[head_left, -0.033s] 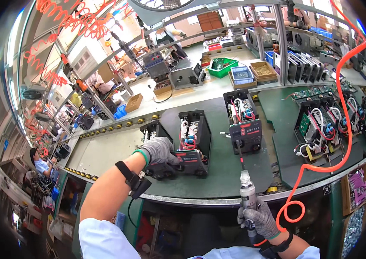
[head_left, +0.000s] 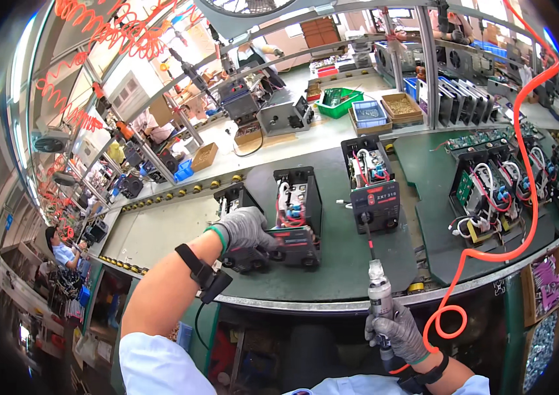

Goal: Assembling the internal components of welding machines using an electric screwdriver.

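Observation:
My left hand (head_left: 243,230), in a grey striped glove, is closed over the front of the leftmost black machine (head_left: 248,259). Its fingertips reach the left edge of the middle machine's tilted front panel (head_left: 294,245). In my gloved right hand (head_left: 399,332) is an air screwdriver (head_left: 379,296) with an orange hose (head_left: 458,270). Its long bit points up at the front panel (head_left: 377,203) of a third open-topped machine (head_left: 366,164); whether the tip touches cannot be made out. Boards and red and white wires show inside the machines.
At the right stand several half-built units (head_left: 483,197) with boards and cables. Behind the line are a green bin (head_left: 340,102), a blue tray (head_left: 370,114) and a cardboard box (head_left: 403,107). The metal bench edge (head_left: 332,307) runs before me. Other people work farther off.
The middle machine's front panel has shifted very slightly under my left hand. My right hand and the screwdriver are almost unmoved.

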Demonstrator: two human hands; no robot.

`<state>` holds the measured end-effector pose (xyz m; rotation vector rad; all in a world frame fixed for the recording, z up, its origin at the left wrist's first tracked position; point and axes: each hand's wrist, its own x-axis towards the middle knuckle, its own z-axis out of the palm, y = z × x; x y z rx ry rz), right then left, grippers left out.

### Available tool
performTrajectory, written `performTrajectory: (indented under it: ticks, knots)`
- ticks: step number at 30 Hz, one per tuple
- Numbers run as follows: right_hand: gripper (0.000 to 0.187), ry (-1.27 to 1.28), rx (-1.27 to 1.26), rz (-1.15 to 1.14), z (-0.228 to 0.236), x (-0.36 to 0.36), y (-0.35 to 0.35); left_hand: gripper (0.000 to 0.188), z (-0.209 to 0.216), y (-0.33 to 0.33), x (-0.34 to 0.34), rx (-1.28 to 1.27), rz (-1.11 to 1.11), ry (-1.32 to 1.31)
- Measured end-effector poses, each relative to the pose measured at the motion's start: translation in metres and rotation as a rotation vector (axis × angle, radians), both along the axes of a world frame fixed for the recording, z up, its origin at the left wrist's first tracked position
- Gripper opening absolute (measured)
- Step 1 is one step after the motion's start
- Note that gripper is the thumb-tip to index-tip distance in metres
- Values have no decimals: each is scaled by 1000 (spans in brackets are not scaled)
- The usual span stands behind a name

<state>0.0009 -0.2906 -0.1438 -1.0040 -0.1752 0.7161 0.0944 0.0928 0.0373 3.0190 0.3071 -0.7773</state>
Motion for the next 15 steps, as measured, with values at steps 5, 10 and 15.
performTrajectory:
  ticks: [5,10,15]
  knots:
    - [48,-79,-24,-85,0,-1,-4,56,-2,-75,-16,-643,31,-158]
    - [46,-101,60,-169,3,4,0,47,-15,-66,-32,-794,82,-313]
    - [46,-26,244,-206,-16,17,25,50,-20,-2,-10,-47,21,-666]
